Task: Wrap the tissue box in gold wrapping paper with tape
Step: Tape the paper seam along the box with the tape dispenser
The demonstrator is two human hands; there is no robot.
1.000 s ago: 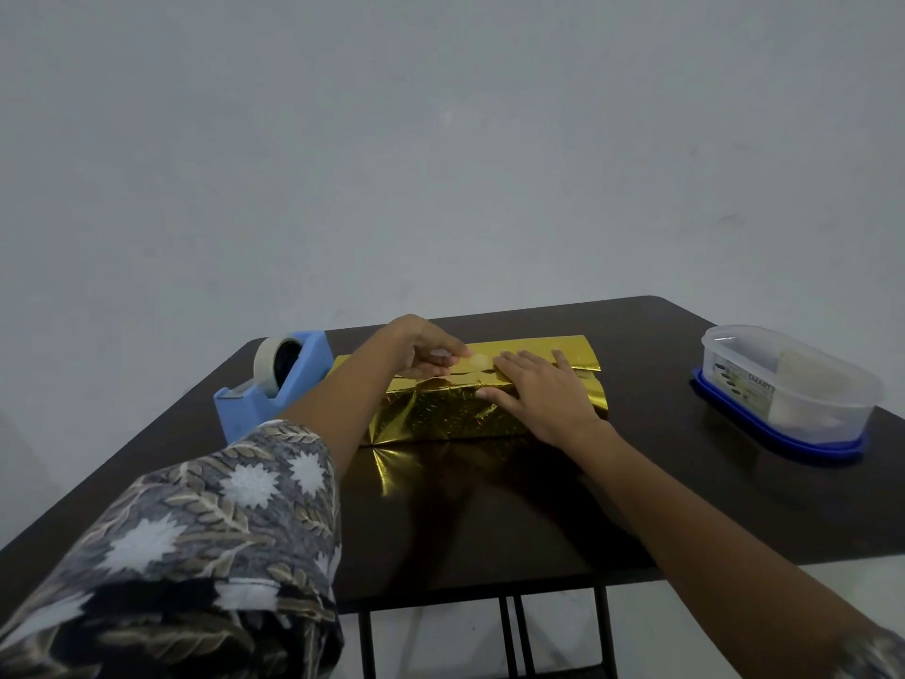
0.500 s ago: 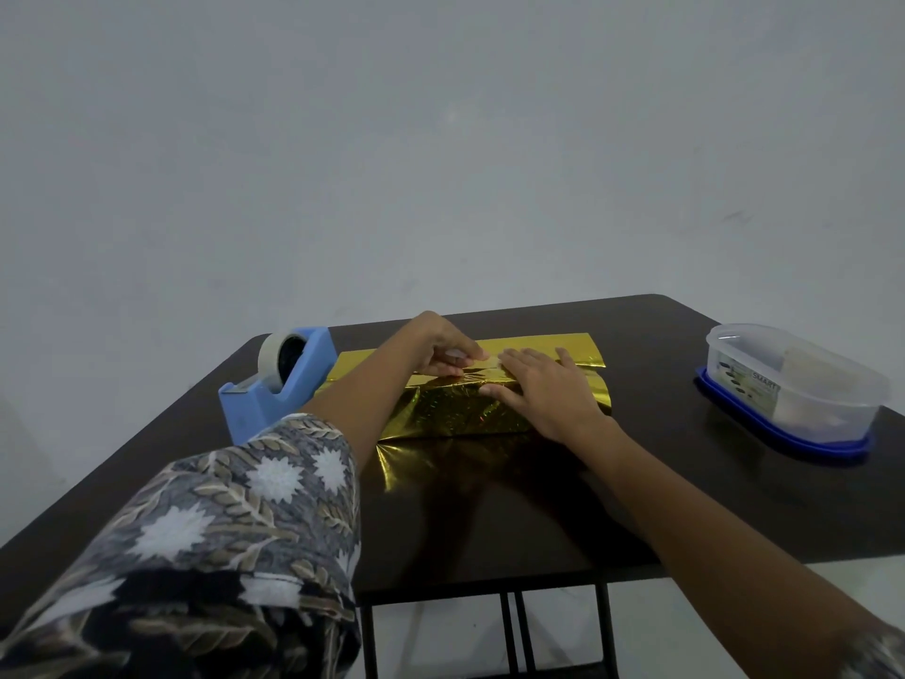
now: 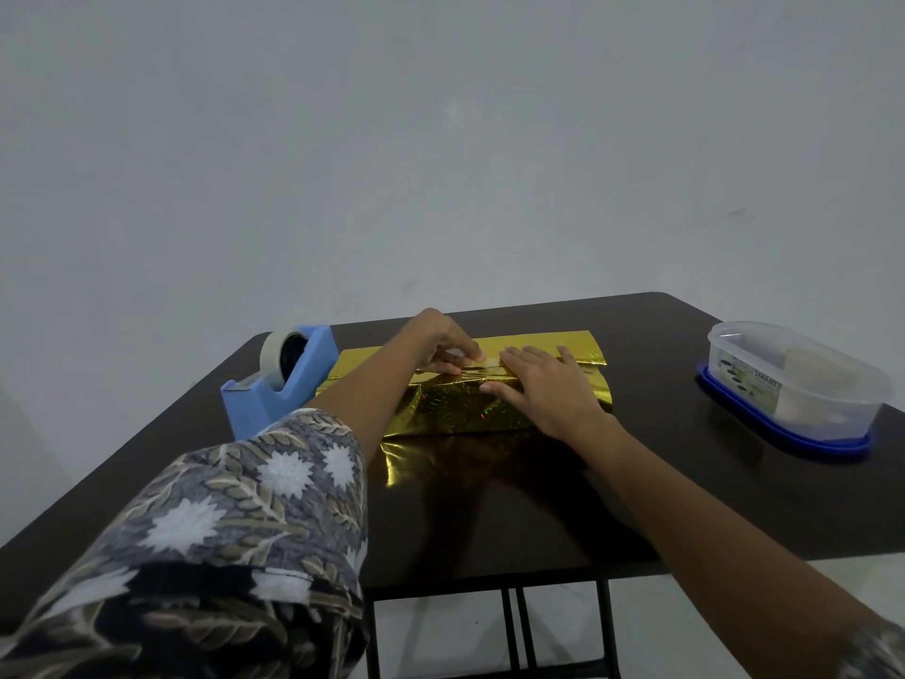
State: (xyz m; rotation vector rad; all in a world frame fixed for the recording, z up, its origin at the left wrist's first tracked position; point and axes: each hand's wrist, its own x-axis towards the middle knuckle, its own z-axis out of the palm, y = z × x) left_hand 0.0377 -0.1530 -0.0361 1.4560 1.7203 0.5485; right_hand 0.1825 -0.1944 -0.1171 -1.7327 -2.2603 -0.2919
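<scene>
The tissue box is hidden under gold wrapping paper (image 3: 460, 409), which lies mid-table with a flap spread toward me. My left hand (image 3: 440, 343) is on the top seam with curled fingers, pinching a short pale strip of tape (image 3: 491, 360) against the paper. My right hand (image 3: 543, 389) lies flat on the top of the wrapped box, fingers straight and pointing left, its thumb over the front edge. The fingertips of the two hands almost meet at the tape.
A blue tape dispenser (image 3: 289, 379) with a pale roll stands left of the box, by my left forearm. At the table's right edge sits a clear plastic container (image 3: 793, 384) on a blue lid. The dark table (image 3: 685, 482) ends close in front of me.
My left hand has slid a little to the right along the seam toward my right hand. My right hand has stayed flat on the box.
</scene>
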